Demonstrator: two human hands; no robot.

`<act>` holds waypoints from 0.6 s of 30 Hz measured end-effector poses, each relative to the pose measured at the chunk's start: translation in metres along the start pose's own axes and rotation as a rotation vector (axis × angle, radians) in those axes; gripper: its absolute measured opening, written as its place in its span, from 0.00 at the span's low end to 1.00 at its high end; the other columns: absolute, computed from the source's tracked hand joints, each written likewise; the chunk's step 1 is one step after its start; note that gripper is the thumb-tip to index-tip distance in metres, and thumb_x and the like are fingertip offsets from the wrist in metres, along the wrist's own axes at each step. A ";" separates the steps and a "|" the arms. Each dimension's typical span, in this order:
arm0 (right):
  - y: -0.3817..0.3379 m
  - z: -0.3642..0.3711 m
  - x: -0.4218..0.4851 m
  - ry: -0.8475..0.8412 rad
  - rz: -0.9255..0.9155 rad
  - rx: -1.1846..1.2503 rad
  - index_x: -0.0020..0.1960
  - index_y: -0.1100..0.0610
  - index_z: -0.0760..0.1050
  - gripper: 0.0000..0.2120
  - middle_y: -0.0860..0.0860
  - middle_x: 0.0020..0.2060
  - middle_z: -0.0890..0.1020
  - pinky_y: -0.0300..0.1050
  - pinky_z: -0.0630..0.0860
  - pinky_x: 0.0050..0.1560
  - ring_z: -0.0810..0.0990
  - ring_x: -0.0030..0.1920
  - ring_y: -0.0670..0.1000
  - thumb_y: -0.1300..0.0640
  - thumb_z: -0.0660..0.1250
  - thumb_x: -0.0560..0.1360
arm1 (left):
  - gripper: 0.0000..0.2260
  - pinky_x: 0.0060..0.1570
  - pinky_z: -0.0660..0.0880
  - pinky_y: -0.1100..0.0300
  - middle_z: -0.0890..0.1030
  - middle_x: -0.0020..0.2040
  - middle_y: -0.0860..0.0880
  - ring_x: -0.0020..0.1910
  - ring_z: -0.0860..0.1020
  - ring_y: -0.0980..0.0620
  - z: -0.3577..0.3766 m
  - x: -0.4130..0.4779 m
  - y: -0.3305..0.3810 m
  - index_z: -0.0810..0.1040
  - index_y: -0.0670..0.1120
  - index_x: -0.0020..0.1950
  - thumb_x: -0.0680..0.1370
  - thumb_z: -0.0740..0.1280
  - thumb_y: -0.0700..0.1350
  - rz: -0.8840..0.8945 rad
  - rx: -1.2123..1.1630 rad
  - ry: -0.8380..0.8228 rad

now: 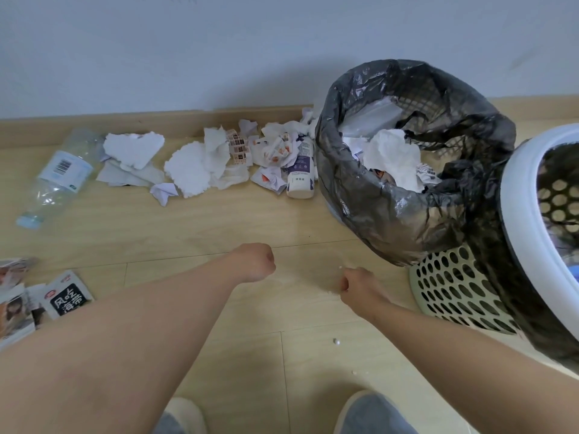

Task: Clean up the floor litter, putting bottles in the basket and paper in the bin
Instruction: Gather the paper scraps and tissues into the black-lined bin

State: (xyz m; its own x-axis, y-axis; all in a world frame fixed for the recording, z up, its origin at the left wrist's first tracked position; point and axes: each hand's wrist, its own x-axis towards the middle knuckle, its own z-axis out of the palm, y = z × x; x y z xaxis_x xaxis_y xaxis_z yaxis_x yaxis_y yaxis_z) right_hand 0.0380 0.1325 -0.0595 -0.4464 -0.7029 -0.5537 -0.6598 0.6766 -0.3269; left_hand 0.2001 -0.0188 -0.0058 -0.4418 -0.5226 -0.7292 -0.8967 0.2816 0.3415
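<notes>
Head view. Pale wood-plank floor (188, 227): open between the hands and the litter along the skirting. White-rimmed perforated plastic basket (513, 198): cut off at the right edge, contents unclear. Beige perforated bin lined with a black bag (391, 214): holds crumpled white paper (391, 158). Paper litter (188, 167) lies along the skirting, with a clear plastic bottle (59, 177) at its left end and a white purple-labelled bottle (300, 173) just beside the bin. Left hand (255, 263): fisted, nothing showing in it. Right hand (357, 285): curled, grip cannot be told.

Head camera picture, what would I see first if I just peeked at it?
Probably the big bin lined with a black bag, right of centre, already stuffed with crumpled white paper. Next, the messy heap of paper along the wall, with a clear bottle lying at its left end and a white bottle beside the bin.
</notes>
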 end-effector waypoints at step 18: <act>-0.142 -0.124 -0.038 0.192 -0.470 0.424 0.42 0.56 0.77 0.06 0.48 0.38 0.78 0.28 0.68 0.36 0.74 0.38 0.46 0.65 0.66 0.70 | 0.08 0.46 0.76 0.55 0.80 0.42 0.49 0.44 0.80 0.50 -0.125 -0.025 0.053 0.77 0.48 0.45 0.78 0.59 0.39 0.183 -0.852 0.535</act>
State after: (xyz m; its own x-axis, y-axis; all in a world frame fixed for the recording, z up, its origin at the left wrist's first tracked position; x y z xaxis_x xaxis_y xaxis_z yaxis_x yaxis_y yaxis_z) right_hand 0.0738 0.0355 0.1032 -0.2946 -0.9447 -0.1443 -0.5331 0.2878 -0.7956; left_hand 0.1599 -0.0913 0.1047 -0.3411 -0.8787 -0.3341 -0.4430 -0.1632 0.8816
